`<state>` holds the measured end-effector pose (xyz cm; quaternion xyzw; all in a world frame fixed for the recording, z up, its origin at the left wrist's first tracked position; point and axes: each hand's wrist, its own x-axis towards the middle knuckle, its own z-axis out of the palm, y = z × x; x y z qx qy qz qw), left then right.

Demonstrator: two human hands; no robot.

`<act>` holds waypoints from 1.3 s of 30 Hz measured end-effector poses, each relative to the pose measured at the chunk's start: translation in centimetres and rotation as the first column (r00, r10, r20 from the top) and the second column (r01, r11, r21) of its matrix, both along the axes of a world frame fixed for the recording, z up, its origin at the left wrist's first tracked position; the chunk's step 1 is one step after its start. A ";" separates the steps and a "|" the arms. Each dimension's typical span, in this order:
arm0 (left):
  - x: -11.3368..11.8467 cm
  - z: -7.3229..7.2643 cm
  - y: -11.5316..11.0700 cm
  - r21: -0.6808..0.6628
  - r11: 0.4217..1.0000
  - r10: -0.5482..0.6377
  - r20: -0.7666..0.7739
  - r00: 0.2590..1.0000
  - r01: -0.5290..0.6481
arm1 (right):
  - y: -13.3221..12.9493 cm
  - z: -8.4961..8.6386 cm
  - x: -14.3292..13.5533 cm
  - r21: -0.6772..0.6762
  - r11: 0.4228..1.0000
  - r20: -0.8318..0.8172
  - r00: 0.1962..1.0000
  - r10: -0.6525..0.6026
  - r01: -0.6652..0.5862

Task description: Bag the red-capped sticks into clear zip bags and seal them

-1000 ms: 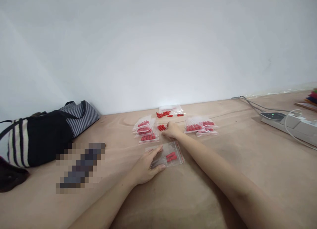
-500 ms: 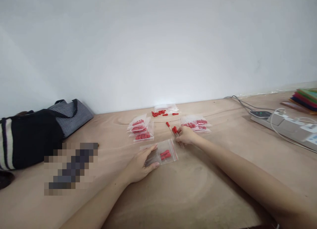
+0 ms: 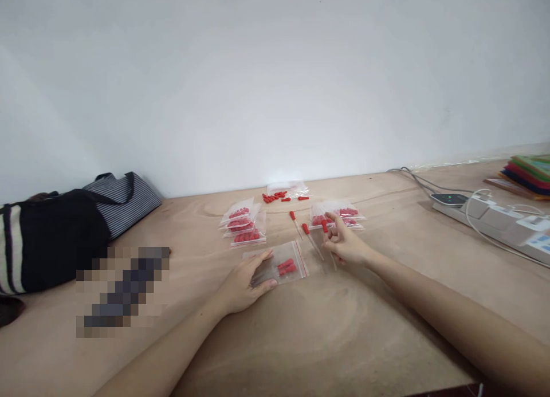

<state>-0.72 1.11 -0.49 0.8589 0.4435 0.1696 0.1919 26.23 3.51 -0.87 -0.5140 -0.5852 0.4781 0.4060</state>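
Observation:
My left hand lies over a clear zip bag on the table, its thumb and fingers spread apart along the bag's sides. Inside the bag are a few red-bulbed droppers, their stems partly under the hand. Just right of the bag, my right hand pinches the stem of a dropper, its red bulb up and the clear tip pointing down toward the table. Two more loose droppers lie nearby, a nearer dropper and a farther dropper.
Filled bags of droppers are stacked at left and right. Loose droppers and a bag lie near the wall. A black bag stands far left; a power strip and coloured stack sit at right.
My right hand has moved slightly right and lifted one dropper away from the others beside it. The left hand and the bag under it have stayed in place.

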 end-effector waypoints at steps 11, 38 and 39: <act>-0.1 0.1 -0.4 -0.007 0.999 -0.041 -0.038 0.998 0.040 | -0.7 -1.9 -1.6 0.228 0.924 -0.362 0.908 -0.213 0.308; 0.2 0.4 -0.9 -0.003 0.997 -0.073 -0.010 0.997 0.073 | -1.2 -3.0 -5.7 0.079 0.993 -0.162 0.982 0.095 -0.083; 0.2 0.4 -0.9 -0.006 0.997 -0.073 -0.014 0.997 0.073 | -1.2 -3.0 -5.8 0.085 0.990 -0.180 0.976 0.122 -0.108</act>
